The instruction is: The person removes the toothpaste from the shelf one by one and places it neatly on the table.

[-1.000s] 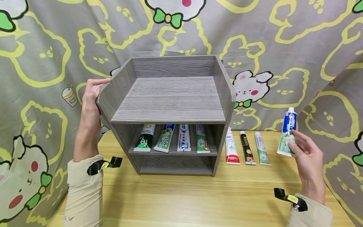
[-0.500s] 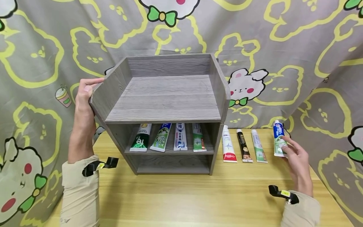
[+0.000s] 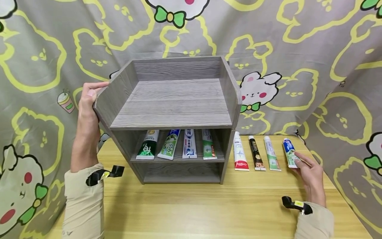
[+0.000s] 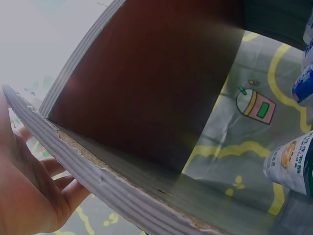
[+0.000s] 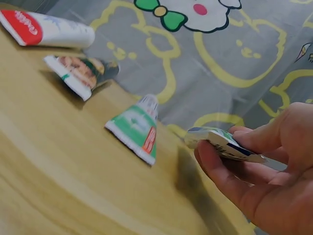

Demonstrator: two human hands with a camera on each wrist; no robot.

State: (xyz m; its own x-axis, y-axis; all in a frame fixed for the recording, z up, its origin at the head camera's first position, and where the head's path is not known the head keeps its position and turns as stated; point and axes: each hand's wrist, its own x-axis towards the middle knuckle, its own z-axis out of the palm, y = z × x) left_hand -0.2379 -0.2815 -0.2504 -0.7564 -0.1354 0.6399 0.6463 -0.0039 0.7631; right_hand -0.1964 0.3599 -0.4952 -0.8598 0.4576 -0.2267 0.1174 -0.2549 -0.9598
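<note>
In the head view my left hand [image 3: 88, 109] holds the upper left side panel of a grey wooden shelf unit [image 3: 173, 103]. The left wrist view shows its fingers [image 4: 73, 193] on the outer side of that panel. On the far right my right hand [image 3: 311, 174] pinches a blue, white and green toothpaste tube [image 3: 288, 151] by its lower end, cap pointing away. The right wrist view has this tube low over the wooden table, its shadow beneath. Left of it lie a green and white tube [image 3: 272, 154], a black tube [image 3: 256, 154] and a red and white Colgate tube [image 3: 240, 154].
Several toothpaste tubes lie on the unit's middle shelf, among them a dark green one [image 3: 148, 146] and a green one with red [image 3: 209, 146]. A patterned grey curtain [image 3: 259, 20] hangs behind the table [image 3: 179, 209].
My right hand has moved left and down with the toothpaste tube, bringing it near the end of the tube row. The left hand keeps its hold on the shelf unit; the head view has shifted slightly.
</note>
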